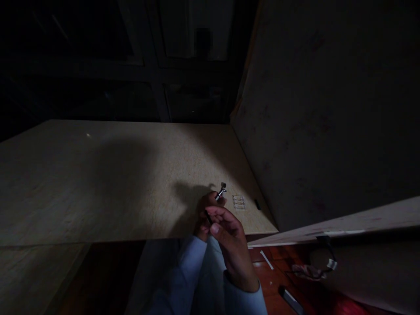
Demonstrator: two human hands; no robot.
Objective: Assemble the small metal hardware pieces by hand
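Observation:
My left hand point(211, 200) is closed around a small shiny metal piece point(219, 194) with a bent, branching top end, which sticks up past the fingers. What kind of thing it is cannot be made out in the dim light. In front of it and nearer to me, my right hand point(231, 236) pinches a short, thin black stick-like piece point(208, 217) between thumb and fingers. Part of my left hand is hidden behind the right. Just right of the hands, a clear object with several rungs or slots point(239, 202) lies on the pale tabletop point(157, 175).
A small black piece point(257, 204) lies near the table's right edge, beside a patterned wall point(328, 131). Dark window panes stand behind the table. On the red floor are a white strip point(267, 260), a dark oblong object point(291, 300) and a black cable point(332, 251).

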